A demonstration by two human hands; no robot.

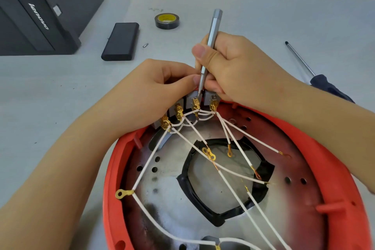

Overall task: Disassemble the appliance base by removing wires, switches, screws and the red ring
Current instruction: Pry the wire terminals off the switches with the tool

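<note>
Silver metal marks the key line here: a slim precision screwdriver (209,46) is pinched in the right hand (233,67), thumb and fingers curled round its shaft, its long axis running from the far cap steeply down and slightly leftward towards the person. Its tip meets the top of the third grey switch (193,98) in a row of four, right at the brass terminal. The left hand (154,87) is just beside it, fingers curled over the backs of the switches, thumb pressing near the tool's lower shaft, steadying the row. Both hands sit at the far rim of the red ring (304,134), so the work lies directly under them, with the right hand driving and the left bracing.

White wires (182,136) fan from the terminals towards the person across the metal base plate (168,184), most ending in loose ring lugs. My reading is that the tip must lever along the terminal's own axis to free it.

Farther off on the tabletop (60,97) lie a larger screwdriver (316,79), a roll of tape (167,20) and a black case (121,41).
</note>
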